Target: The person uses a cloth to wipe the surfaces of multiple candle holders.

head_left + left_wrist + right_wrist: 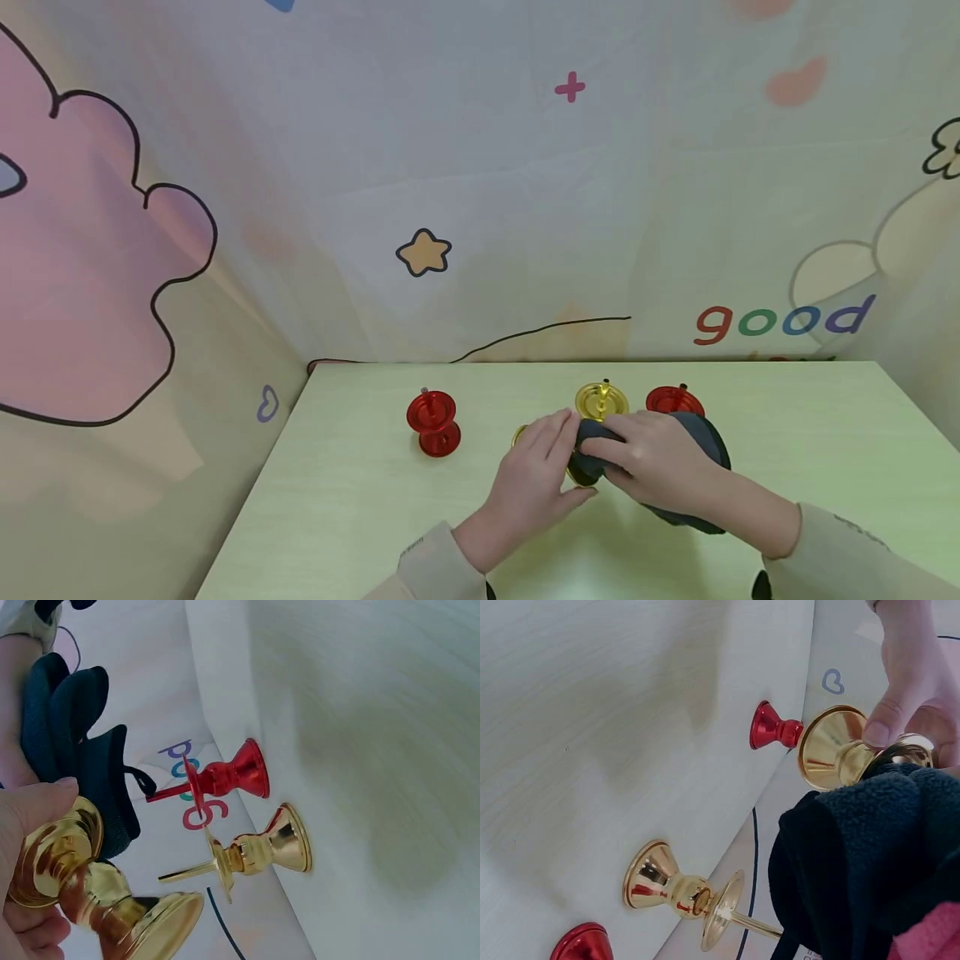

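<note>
My left hand (532, 473) grips a gold candlestick (124, 919) above the table, its thumb on the dish-shaped end. My right hand (660, 462) holds a folded dark blue-green cloth (870, 825) against that same end. In the head view, hands and cloth hide most of the held candlestick. Just behind them a second gold candlestick (602, 403) stands upright, its thin spike pointing up. Right of it is a red candlestick (675, 400), partly covered by the right hand and cloth. Another red candlestick (434, 423) stands alone to the left.
The pale wood-grain table (322, 500) ends at a printed fabric backdrop (480, 183), which also rises along both sides. A black loop (141, 780) hangs from the cloth. Something pink (930, 936) shows at the lower right of the right wrist view; what it is remains unclear.
</note>
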Demonstrator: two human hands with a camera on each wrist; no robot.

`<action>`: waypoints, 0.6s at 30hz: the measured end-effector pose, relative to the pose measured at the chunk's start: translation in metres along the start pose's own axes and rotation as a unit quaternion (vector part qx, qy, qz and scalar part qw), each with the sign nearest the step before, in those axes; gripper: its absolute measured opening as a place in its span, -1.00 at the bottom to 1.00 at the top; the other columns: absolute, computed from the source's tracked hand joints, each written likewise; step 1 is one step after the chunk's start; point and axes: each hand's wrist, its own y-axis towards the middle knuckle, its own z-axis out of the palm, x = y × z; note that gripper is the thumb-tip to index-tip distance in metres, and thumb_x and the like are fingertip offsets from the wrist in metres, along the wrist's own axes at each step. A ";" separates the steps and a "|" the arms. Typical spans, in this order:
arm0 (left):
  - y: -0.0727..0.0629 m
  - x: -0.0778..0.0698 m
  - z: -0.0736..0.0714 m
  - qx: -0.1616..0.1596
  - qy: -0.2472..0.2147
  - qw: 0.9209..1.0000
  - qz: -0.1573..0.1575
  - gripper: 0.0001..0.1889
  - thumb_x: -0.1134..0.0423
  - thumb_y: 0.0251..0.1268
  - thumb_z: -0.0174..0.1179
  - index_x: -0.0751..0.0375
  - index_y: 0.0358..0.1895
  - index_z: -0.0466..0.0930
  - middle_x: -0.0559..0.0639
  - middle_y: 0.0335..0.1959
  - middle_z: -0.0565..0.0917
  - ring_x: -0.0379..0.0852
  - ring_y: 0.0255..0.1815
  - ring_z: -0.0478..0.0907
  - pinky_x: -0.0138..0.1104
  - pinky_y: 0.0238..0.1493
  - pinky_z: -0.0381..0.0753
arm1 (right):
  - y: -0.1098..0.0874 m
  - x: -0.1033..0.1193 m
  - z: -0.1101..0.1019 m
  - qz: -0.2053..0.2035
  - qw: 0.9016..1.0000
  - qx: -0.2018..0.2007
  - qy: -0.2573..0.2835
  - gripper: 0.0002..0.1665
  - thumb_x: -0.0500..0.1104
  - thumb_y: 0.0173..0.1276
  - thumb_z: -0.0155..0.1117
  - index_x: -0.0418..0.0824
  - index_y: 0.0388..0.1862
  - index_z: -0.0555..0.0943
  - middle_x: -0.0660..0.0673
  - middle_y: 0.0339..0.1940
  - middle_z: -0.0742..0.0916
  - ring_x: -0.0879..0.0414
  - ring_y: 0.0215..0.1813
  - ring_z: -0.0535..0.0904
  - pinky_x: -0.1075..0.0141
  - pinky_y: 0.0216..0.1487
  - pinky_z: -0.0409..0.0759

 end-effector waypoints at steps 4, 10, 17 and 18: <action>-0.002 0.004 -0.001 0.051 -0.027 0.998 0.002 -0.08 -0.19 -0.16 0.27 0.32 0.25 0.20 0.09 0.19 0.39 -0.09 0.18 0.35 -0.36 0.18 0.35 | -0.002 -0.001 0.002 0.001 1.000 0.008 0.001 -0.64 -0.22 -0.31 0.37 -0.01 -0.40 0.58 0.02 -0.57 0.50 0.24 -0.62 0.34 0.43 -0.59 0.39; 0.008 0.022 -0.015 0.223 -0.188 0.956 -0.031 -0.04 -0.18 -0.12 0.25 0.20 0.34 0.04 -0.01 0.28 0.28 -0.16 0.25 0.26 -0.35 0.20 0.32 | -0.004 0.002 0.005 -0.033 0.999 0.012 0.008 -0.61 -0.22 -0.33 0.39 0.01 -0.40 0.57 0.03 -0.54 0.52 0.23 -0.61 0.38 0.42 -0.56 0.44; 0.003 0.026 -0.009 0.204 -0.225 0.953 -0.016 -0.21 -0.09 -0.20 0.35 0.07 0.19 0.27 -0.15 0.06 0.49 -0.29 0.03 0.42 -0.50 0.06 0.40 | -0.003 0.008 0.010 -0.042 0.999 0.014 0.010 -0.62 -0.20 -0.31 0.39 0.03 -0.39 0.56 0.05 -0.53 0.52 0.24 -0.59 0.40 0.43 -0.54 0.42; 0.000 0.024 -0.007 0.185 -0.211 0.960 -0.015 -0.20 -0.10 -0.20 0.34 0.10 0.20 0.27 -0.13 0.07 0.50 -0.27 0.06 0.42 -0.48 0.07 0.40 | -0.003 0.009 0.011 -0.034 0.999 0.012 0.011 -0.62 -0.20 -0.31 0.39 0.03 -0.39 0.56 0.05 -0.53 0.52 0.24 -0.59 0.39 0.43 -0.55 0.41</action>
